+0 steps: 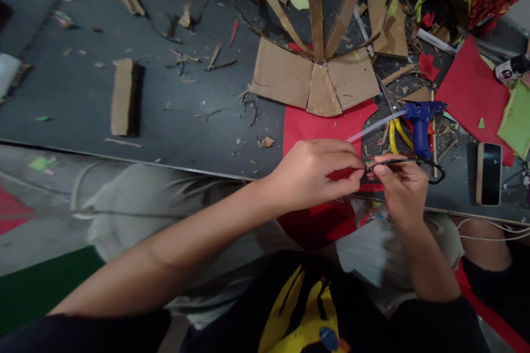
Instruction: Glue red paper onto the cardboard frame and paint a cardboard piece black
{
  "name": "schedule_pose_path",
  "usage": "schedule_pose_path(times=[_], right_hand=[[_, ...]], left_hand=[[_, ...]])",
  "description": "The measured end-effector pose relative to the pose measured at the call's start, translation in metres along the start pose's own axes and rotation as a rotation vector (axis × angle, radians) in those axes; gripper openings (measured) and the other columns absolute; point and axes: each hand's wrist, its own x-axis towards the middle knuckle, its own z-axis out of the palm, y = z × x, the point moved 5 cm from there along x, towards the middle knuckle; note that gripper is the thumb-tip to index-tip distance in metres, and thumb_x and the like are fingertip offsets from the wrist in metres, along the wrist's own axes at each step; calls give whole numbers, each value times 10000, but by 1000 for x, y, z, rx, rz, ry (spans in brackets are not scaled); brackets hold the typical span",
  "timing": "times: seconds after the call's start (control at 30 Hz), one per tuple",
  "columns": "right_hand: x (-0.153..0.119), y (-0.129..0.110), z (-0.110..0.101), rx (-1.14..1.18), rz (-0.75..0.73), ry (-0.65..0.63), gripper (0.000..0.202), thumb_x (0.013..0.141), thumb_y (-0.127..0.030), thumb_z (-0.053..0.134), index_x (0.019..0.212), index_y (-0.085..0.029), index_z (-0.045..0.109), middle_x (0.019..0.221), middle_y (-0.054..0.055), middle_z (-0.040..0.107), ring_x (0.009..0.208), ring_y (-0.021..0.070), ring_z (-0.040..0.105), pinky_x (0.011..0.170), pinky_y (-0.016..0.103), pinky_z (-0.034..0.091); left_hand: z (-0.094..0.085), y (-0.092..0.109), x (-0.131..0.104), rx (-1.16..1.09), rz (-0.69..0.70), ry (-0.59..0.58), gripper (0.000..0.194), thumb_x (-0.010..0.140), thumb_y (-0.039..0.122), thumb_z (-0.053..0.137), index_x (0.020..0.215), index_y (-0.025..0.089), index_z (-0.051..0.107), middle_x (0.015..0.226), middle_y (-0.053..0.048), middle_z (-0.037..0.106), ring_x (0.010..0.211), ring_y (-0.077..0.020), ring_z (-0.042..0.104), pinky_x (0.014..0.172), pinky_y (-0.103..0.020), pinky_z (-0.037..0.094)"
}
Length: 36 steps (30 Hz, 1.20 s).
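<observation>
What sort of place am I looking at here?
Probably a craft workshop or a home craft corner: a blue glue gun, a partly flat, partly ribbed cardboard structure and a red sheet suggest it.

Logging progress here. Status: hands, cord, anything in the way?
Left hand pinching black cord. Right hand holding it too. Blue glue gun close beyond, possible snag.

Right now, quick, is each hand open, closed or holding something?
Left hand: closed, fingertips pinched together at the black cord.
Right hand: closed, holding the black cord between thumb and fingers.
</observation>
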Motion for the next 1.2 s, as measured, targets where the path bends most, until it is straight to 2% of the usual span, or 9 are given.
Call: schedule_pose_path(times=[0.13,0.27,0.47,0.8,1.0,1.2], right_hand=[[0,1,1,11,32,-23,75,699,-310,725,731,-246,703,710,-47,705,519,79,630,531,196,557],[1,3,2,74,71,-62,64,709,-304,721,757,-265,708,698,-63,698,526,65,628,533,177,541],[1,4,2,95,77,-88,53,732,-308,703,755,-262,713,781,-44,710,551,58,621,553,183,538],[3,5,5,106,-36,-205,86,777,-351,657,781,-282,706,726,-50,651,610,76,576,581,212,499],[3,4,4,194,-10,-201,57,751,-342,687,749,-287,705,696,-58,636,606,68,555,575,203,473],[3,2,2,212,46,-164,58,725,-337,711,754,-287,713,734,-63,658,591,56,563,561,188,490]], left_hand=[[4,0,-2,109,114,-57,204,884,204,476,773,155,639,728,-18,649,643,-97,586,602,-179,449],[5,1,-2,73,136,-33,205,882,176,469,751,146,624,707,-20,624,639,-95,574,615,-177,453],[3,2,0,-69,36,-12,199,868,161,473,735,146,621,706,-20,614,633,-83,566,619,-167,474],[6,1,2,-310,-103,-23,162,810,115,513,694,138,624,679,-27,624,603,-76,562,571,-159,470],[6,-2,3,-478,-184,-43,142,824,164,554,715,133,641,666,-38,644,605,-91,583,587,-184,493],[-1,-1,4,-452,-176,20,99,810,153,580,759,142,664,735,-54,682,656,-105,623,619,-194,518]])
